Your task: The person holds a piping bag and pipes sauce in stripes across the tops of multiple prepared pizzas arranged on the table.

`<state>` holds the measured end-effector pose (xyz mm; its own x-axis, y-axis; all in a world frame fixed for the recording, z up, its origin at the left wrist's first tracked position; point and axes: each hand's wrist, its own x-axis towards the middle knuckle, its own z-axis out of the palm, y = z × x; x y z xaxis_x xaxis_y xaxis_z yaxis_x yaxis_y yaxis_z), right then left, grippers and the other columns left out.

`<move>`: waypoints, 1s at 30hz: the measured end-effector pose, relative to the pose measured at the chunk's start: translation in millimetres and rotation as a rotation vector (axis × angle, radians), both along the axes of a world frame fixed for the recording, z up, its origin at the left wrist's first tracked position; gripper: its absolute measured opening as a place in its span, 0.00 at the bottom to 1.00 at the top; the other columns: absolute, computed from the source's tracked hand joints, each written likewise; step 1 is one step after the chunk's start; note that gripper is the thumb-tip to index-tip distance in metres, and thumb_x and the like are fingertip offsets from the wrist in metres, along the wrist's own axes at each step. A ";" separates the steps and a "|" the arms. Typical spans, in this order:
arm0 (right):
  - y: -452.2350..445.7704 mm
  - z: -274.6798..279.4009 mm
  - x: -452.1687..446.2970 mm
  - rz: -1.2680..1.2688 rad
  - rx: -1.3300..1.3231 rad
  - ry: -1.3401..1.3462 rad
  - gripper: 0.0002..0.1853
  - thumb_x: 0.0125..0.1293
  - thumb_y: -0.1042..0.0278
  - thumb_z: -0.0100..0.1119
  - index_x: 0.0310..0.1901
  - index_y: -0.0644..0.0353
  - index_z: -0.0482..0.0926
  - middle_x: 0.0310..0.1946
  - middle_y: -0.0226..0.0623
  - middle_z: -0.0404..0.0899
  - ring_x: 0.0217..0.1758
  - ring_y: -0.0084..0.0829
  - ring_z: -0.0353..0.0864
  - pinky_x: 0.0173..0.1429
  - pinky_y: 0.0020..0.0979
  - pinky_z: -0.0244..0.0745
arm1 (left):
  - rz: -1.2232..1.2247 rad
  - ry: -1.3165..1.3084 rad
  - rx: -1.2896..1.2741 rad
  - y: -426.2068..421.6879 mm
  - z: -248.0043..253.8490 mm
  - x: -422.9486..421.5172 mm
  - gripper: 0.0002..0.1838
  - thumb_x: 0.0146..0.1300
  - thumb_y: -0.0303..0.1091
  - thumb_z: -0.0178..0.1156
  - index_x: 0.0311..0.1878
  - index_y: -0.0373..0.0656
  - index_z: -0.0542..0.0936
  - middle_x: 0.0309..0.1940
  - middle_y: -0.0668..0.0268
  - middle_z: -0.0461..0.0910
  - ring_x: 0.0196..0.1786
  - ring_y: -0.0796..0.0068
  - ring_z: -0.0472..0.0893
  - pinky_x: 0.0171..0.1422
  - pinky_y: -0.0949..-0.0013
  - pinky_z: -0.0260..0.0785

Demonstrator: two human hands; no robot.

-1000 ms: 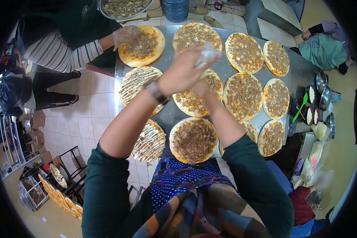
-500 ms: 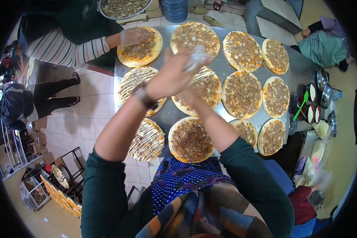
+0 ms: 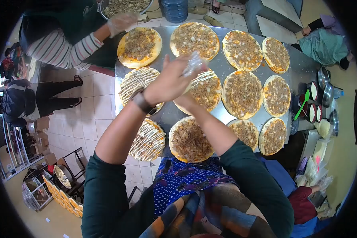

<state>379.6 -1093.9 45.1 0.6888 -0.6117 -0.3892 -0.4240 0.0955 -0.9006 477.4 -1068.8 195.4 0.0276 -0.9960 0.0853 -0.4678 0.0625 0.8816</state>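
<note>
My left hand [image 3: 168, 79], with a dark watch at the wrist, closes on a crumpled clear plastic bag [image 3: 194, 64] above the pizzas. Beneath it, my right hand [image 3: 183, 102] reaches in from the right, its fingers hidden behind the left hand. Below both hands lies a meat-topped pizza [image 3: 206, 93] with white sauce lines over its upper part. To its left is a pizza striped all over with white sauce [image 3: 137, 84], partly covered by my left wrist. Nearest my body are another striped pizza [image 3: 146, 141] and a pizza with browned topping [image 3: 189, 141].
Several more topped pizzas [image 3: 242, 95] cover the metal table [image 3: 168, 109]. At the upper left, a co-worker's gloved hand [image 3: 122, 23] is near a large bowl of topping [image 3: 127, 7]. Bowls and a green spatula [image 3: 301, 104] stand to the right. Another gloved hand [image 3: 324, 183] shows at lower right.
My hands have shifted slightly, the bag dropping a little. The co-worker's gloved hand has left the upper-left pizza and moved up beside the topping bowl.
</note>
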 end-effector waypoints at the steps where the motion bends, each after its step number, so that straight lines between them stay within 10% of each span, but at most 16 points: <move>1: 10.6 -10.6 3.2 -0.031 0.089 -0.205 0.45 0.53 0.64 0.63 0.68 0.58 0.46 0.65 0.36 0.55 0.68 0.30 0.54 0.70 0.32 0.49 | -0.002 0.014 0.141 4.6 -1.4 2.3 0.19 0.66 0.47 0.46 0.46 0.44 0.78 0.47 0.56 0.76 0.54 0.59 0.72 0.64 0.53 0.52; 2: 17.1 -21.2 4.3 -0.061 0.178 -0.409 0.44 0.54 0.63 0.63 0.68 0.58 0.46 0.64 0.36 0.56 0.68 0.30 0.55 0.70 0.32 0.50 | 0.000 -0.059 0.016 4.0 -11.2 0.4 0.15 0.68 0.41 0.46 0.46 0.41 0.77 0.42 0.60 0.78 0.48 0.66 0.76 0.55 0.66 0.64; 7: -142.0 -19.9 -53.2 0.437 0.004 -0.461 0.44 0.51 0.69 0.63 0.67 0.58 0.48 0.63 0.37 0.58 0.67 0.31 0.57 0.69 0.32 0.51 | -0.026 -0.099 -0.030 -42.8 -2.8 -35.7 0.15 0.68 0.40 0.46 0.46 0.43 0.77 0.46 0.59 0.76 0.53 0.64 0.72 0.62 0.60 0.57; 9: -152.2 -30.1 -55.5 0.364 0.476 -1.046 0.41 0.49 0.71 0.65 0.64 0.59 0.53 0.59 0.36 0.62 0.63 0.30 0.61 0.66 0.31 0.57 | 0.017 -0.243 -0.072 -43.2 -0.8 -36.5 0.14 0.68 0.39 0.46 0.46 0.44 0.77 0.48 0.59 0.76 0.55 0.63 0.71 0.64 0.58 0.53; 15: -17.5 -19.5 13.7 0.302 0.408 -1.007 0.41 0.49 0.71 0.65 0.64 0.59 0.54 0.59 0.36 0.63 0.63 0.30 0.62 0.65 0.31 0.57 | -0.041 -0.173 0.076 10.9 5.0 -3.5 0.15 0.69 0.39 0.43 0.46 0.45 0.78 0.49 0.60 0.74 0.59 0.63 0.68 0.67 0.56 0.47; 23: -143.9 -36.0 -59.9 0.225 0.298 -0.888 0.40 0.50 0.71 0.65 0.63 0.59 0.54 0.58 0.36 0.63 0.62 0.30 0.62 0.65 0.31 0.57 | 0.020 -0.178 -0.070 -38.2 -7.6 -42.7 0.15 0.68 0.40 0.43 0.47 0.45 0.77 0.51 0.60 0.74 0.59 0.63 0.68 0.67 0.53 0.47; 30: -1.9 -18.5 9.0 0.130 0.194 -0.819 0.39 0.50 0.71 0.65 0.63 0.59 0.55 0.58 0.36 0.64 0.62 0.29 0.63 0.64 0.30 0.58 | -0.041 -0.166 0.060 9.9 4.6 -16.0 0.15 0.69 0.42 0.42 0.48 0.50 0.76 0.52 0.62 0.73 0.61 0.65 0.66 0.68 0.43 0.31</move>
